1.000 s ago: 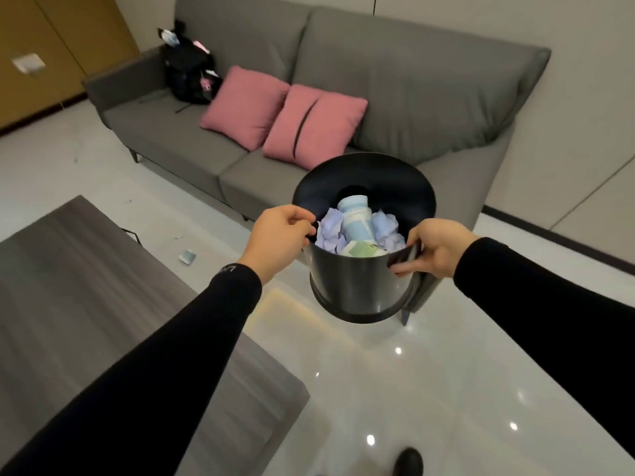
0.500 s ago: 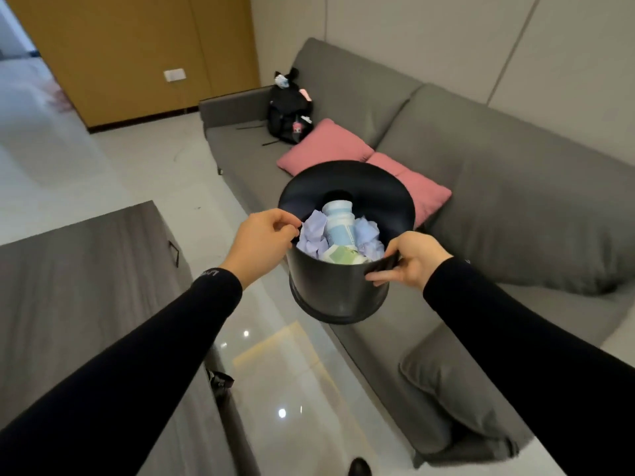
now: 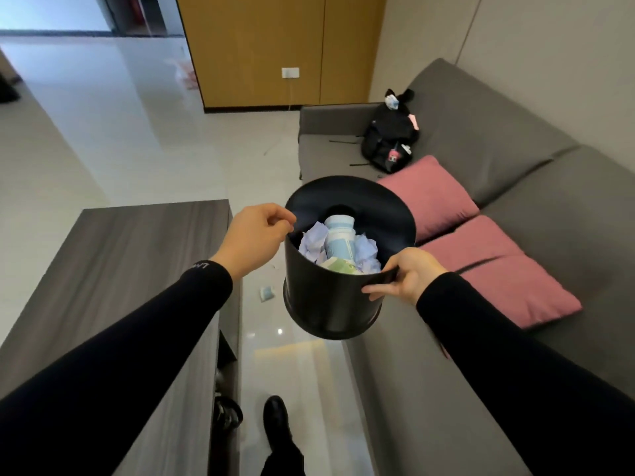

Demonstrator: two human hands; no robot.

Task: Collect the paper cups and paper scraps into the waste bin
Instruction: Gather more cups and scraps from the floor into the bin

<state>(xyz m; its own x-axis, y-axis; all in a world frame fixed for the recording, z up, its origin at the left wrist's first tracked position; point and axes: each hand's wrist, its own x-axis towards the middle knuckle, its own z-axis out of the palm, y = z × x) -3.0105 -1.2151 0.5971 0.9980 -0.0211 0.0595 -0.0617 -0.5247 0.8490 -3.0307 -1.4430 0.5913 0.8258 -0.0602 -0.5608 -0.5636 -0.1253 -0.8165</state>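
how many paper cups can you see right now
3: a blue-and-white cup in the waste bin, a green cup beside it, and a pale cup on the floor by the table. Crumpled paper may hide more.

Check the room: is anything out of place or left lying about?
Yes. A small pale-blue paper cup lies on the tiled floor beside the dark table, outside the black waste bin, which the left hand and right hand hold by its rim. Other cups and crumpled paper sit inside it.

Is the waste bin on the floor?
No, the waste bin hangs in the air above the floor, with the right hand gripping its rim.
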